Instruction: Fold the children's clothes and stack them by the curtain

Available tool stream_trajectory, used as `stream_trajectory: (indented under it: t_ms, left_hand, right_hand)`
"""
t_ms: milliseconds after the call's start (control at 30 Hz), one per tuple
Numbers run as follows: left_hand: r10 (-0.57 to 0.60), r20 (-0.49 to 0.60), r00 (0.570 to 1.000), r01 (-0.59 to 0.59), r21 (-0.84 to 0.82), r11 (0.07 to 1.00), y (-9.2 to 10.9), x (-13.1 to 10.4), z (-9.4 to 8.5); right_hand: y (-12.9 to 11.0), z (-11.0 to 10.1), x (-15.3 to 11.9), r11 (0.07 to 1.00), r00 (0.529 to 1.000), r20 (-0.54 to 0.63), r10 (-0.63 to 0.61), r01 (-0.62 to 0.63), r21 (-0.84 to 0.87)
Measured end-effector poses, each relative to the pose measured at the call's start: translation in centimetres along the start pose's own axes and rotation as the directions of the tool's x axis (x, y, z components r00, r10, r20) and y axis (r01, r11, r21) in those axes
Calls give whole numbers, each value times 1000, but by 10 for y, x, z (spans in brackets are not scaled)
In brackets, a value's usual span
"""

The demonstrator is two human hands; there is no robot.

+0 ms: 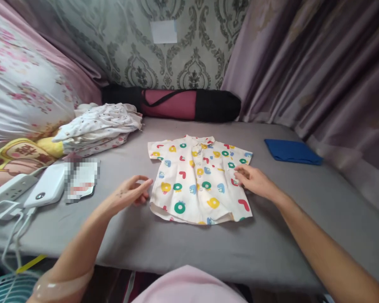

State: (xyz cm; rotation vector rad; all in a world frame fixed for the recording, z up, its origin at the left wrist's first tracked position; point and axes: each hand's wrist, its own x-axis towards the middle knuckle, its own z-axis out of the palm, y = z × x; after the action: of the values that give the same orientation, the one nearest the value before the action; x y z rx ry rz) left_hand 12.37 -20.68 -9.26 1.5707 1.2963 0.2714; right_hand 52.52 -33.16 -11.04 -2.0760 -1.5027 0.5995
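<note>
A small short-sleeved button-up shirt, white with red, yellow, green and blue printed figures, lies spread out with its collar away from me. Beside its left edge is my left hand, fingers loosely bent and apart, holding nothing. My right hand is at the shirt's right side, its fingertips over or lightly touching the fabric; exact contact is hard to make out. No cloth appears gripped in its loosely curved fingers.
The shirt lies on a grey sheet. At right is a folded blue item; behind, a long black and maroon bag. Leftward are piled cloths, a phone, a white power bank and a power strip with cables.
</note>
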Motion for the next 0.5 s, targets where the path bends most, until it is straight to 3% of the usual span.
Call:
stream_trajectory:
  t_ms: [100,167,300,500]
  left_hand:
    - [-3,-13,1000,4,44,999,-3,-18,15]
    - [7,-15,1000,-7,52,999,-5,-22,22]
    - [38,-44,998,-37,16,999,-11,-21,31]
    - [63,-10,998,-63,-2,998,-14,-26,33]
  right_hand:
    - [10,-3,-38,976,977,28,213,-211,-52]
    - [10,-1,-57,959,959,43,279,-276,-62]
    - [-2,10,-80,963,963,29,269,-269,-9]
    - [-8,26,-89,964,976,3,218,-216,153]
